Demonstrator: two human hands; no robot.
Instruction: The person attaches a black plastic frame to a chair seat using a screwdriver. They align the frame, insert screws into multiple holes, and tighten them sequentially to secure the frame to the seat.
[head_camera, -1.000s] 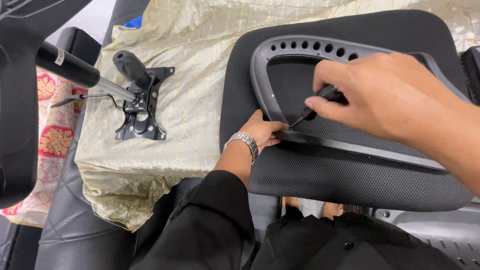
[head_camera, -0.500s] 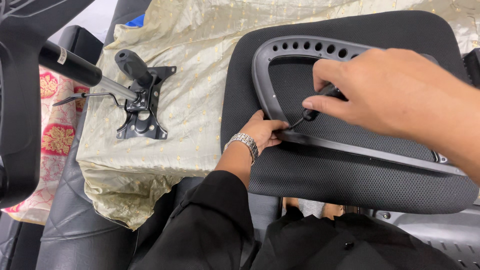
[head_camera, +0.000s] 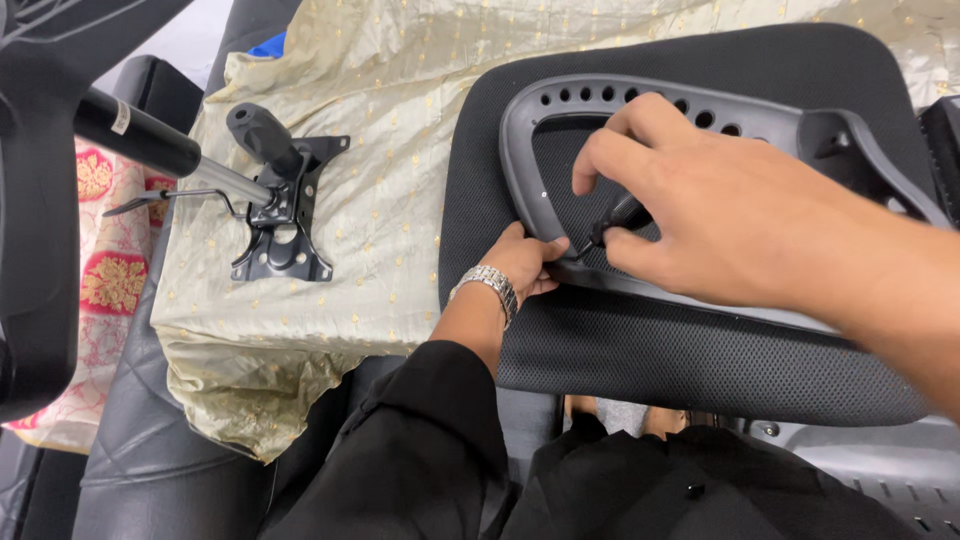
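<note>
A black mesh chair seat (head_camera: 700, 350) lies upside down across my lap, and a dark grey plastic frame (head_camera: 520, 150) with a row of holes rests on it. My left hand (head_camera: 520, 262), with a metal watch on the wrist, pinches the frame's near left corner. My right hand (head_camera: 700, 215) grips a black-handled screwdriver (head_camera: 615, 222). Its tip points down at the frame right beside my left fingers.
A black metal tilt mechanism (head_camera: 280, 215) with a knobbed lever and a gas cylinder (head_camera: 150, 140) lies on a cream gold-dotted cloth (head_camera: 380, 120) to the left. A black chair part (head_camera: 40, 200) fills the far left edge. Red patterned fabric (head_camera: 105, 285) sits beneath it.
My right hand has shifted slightly left along the frame while turning the screwdriver. My left hand stays at the frame's corner.
</note>
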